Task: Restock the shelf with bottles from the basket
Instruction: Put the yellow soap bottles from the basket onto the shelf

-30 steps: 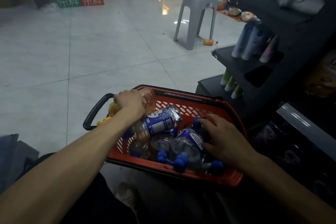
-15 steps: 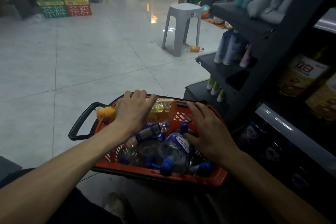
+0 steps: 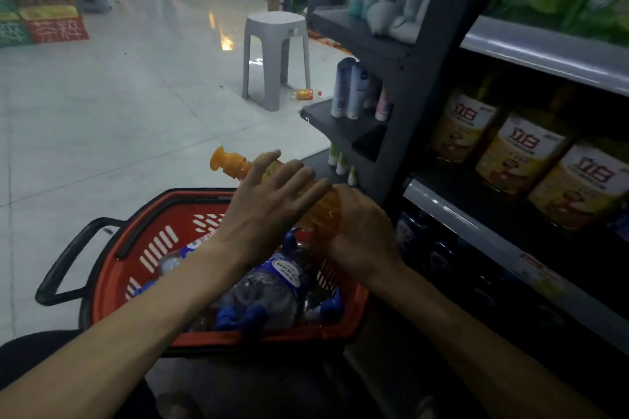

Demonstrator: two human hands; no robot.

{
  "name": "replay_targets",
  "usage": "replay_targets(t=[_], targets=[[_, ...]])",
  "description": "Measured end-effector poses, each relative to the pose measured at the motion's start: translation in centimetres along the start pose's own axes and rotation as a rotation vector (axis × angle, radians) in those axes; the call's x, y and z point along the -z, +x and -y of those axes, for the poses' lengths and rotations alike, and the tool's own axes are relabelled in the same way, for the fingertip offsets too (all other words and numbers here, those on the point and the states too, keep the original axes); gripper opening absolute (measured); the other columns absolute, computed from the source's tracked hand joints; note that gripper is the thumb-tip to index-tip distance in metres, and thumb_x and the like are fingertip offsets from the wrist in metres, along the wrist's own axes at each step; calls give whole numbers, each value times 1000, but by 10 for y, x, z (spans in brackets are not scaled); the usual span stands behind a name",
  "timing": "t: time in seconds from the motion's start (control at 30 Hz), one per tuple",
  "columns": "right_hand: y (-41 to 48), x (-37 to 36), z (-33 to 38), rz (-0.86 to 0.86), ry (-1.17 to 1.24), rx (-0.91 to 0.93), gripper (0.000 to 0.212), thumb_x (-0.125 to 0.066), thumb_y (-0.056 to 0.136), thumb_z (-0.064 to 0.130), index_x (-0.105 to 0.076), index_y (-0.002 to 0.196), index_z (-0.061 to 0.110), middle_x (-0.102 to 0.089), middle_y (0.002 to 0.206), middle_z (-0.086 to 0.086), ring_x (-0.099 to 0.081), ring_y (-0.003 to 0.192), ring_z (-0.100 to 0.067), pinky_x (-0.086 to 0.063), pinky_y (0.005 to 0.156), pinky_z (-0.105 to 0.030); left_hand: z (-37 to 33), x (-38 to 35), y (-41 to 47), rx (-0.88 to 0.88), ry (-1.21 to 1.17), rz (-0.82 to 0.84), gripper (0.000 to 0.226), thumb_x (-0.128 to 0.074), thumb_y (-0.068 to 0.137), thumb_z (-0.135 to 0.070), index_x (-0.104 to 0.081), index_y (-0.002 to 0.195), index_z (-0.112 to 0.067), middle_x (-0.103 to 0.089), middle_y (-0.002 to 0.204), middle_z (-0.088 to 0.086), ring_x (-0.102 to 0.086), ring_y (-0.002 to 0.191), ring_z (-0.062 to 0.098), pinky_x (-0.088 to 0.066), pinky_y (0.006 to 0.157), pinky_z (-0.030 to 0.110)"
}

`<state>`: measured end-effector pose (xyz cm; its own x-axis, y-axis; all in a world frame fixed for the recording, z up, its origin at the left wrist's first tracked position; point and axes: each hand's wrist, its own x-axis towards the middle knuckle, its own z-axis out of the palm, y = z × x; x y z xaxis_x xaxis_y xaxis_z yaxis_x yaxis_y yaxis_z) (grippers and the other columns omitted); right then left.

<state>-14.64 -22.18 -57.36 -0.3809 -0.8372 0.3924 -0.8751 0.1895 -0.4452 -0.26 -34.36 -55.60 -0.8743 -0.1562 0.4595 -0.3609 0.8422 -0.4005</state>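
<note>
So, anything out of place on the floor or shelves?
Yes: a small orange bottle lies on its side on the tiled floor, beside the grey plastic stool, away from any shelf. Shelved goods look orderly.

Both forearms are bare to the frame's near edge, with no sleeves showing. The left hand [image 3: 269, 211] and right hand [image 3: 364, 235] wear no gloves, rings or watch. Dark clothing covers the lap, near left.
</note>
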Motion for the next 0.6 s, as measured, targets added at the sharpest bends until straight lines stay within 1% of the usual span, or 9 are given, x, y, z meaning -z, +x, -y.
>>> replay_targets(t=[0.1,0.17,0.27,0.33,0.37,0.43,0.5,0.53,0.6], targets=[[-4,10,-9,-57,108,-85,55,-78,76,60,-59,118,31,-66,105,11,-63,92,-8,-54,77,-29,-9,1,9,19,-40,-6,104,-94,69,-30,-39,157,-22,-44,157,19,-39,148,41,-22,124,60],[-8,17,-18,-88,184,-174,56,-78,73,63,-61,116,32,-70,100,12,-66,87,-5,-56,73,-29,-18,4,12,54,-109,-71,106,-94,69,-29,-37,158,-21,-37,162,21,-32,152,41,-25,123,60],[-12,24,-32,-116,336,-323,62,-86,64,59,-61,115,35,-72,93,14,-69,83,-1,-61,71,-35,-29,12,14,166,-277,-240,91,-84,81,-29,-37,158,-21,-36,162,22,-35,150,40,-34,119,56],[-13,29,-40,-119,431,-398,64,-91,60,54,-62,113,35,-73,94,14,-69,86,-1,-62,73,-36,-38,17,18,315,-430,-310,86,-81,85,-32,-36,157,-18,-40,157,20,-41,143,37,-41,114,50],[-14,34,-44,-124,454,-419,63,-93,59,51,-62,111,35,-72,96,14,-69,88,-1,-62,74,-34,-44,17,22,409,-525,-311,87,-82,85,-34,-36,157,-16,-41,154,18,-45,139,33,-44,111,46],[-15,42,-49,-120,484,-444,62,-96,59,43,-60,109,35,-70,98,15,-67,90,1,-59,71,-23,-52,21,29,612,-784,-227,92,-83,82,-42,-34,156,-16,-46,146,9,-52,128,22,-49,102,38],[-16,51,-55,-139,544,-477,61,-98,59,37,-62,109,31,-70,97,15,-67,87,3,-55,65,-15,-58,19,39,794,-1130,-19,93,-83,79,-49,-36,153,-19,-55,130,-4,-58,111,9,-50,90,29],[-17,55,-57,-148,576,-489,62,-98,58,37,-63,109,29,-72,96,14,-68,86,2,-56,65,-14,-60,17,44,867,-1337,106,91,-83,76,-52,-41,150,-20,-59,122,-9,-60,107,7,-51,86,28],[-20,60,-62,-143,658,-497,67,-98,57,36,-65,114,27,-74,101,11,-71,88,1,-60,70,-20,-67,11,54,906,-1627,287,82,-81,70,-61,-53,138,-25,-68,118,-8,-66,112,14,-54,91,34]])
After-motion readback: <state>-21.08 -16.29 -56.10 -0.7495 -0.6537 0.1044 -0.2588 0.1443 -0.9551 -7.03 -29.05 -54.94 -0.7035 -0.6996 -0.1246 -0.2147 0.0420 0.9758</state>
